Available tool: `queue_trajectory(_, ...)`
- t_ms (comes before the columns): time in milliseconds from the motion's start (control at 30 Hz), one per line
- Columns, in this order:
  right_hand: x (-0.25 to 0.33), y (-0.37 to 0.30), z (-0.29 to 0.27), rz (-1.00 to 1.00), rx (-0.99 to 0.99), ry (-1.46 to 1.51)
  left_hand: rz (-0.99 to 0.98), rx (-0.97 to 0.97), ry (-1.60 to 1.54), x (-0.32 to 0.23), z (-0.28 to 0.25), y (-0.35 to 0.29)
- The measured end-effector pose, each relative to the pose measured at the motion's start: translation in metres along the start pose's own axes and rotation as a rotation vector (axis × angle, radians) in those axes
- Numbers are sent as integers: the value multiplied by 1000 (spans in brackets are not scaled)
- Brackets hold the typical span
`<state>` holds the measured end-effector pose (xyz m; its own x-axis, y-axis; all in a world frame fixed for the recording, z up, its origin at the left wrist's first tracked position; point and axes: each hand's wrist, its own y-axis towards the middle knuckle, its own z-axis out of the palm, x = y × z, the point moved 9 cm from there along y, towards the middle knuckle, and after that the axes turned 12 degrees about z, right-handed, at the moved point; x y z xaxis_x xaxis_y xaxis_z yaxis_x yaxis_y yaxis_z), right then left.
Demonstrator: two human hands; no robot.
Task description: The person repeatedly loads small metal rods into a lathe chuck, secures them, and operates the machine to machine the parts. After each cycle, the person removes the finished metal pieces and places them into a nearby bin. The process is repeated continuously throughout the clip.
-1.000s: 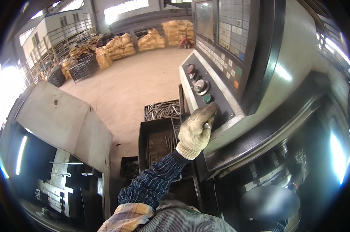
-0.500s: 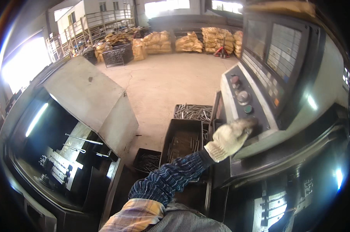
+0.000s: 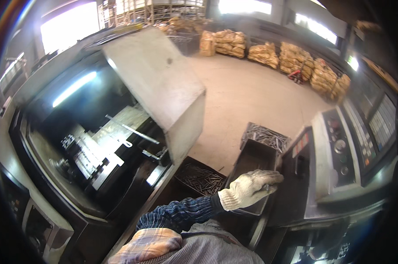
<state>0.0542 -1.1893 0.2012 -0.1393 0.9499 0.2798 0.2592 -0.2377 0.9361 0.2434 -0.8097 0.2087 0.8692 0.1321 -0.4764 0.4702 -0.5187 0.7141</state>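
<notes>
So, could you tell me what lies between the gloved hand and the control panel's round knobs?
In the head view, only the machine's dark side face separates the gloved hand from the control panel.

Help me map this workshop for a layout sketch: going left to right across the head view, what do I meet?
Open machine → its raised grey cover → tray of metal rods → gloved hand → control panel.

One gloved hand (image 3: 250, 189) shows, reaching over one dark metal tray (image 3: 251, 160). Two crates of metal rods stand on the floor: one (image 3: 265, 136) at the tray's far edge, one (image 3: 199, 178) at its left edge. There are two machines: one open lathe (image 3: 97, 141) and one control panel (image 3: 339, 154). The sacks (image 3: 295, 59) along the far wall are too many to count.
</notes>
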Motion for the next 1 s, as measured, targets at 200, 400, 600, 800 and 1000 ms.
queue_trajectory(200, 101, -75, 240, 647, 573, 797, -191, -152, -1, 8, -113, -79)
queue_trajectory(400, 333, -141, 382, 605, 1059, 927, -358, -385, 365, -7, -243, -176)
queue_trajectory(600, 580, -208, 384, 461, 1940, 1404, -407, -835, 416, -8, -321, -279)
queue_trajectory(800, 685, -254, 359, 256, 2452, 1546, -736, -1437, -215, 50, -337, -386)
queue_trajectory(1000, 731, -255, 409, 348, 2314, 1577, -821, -1237, 108, 63, -405, -407)
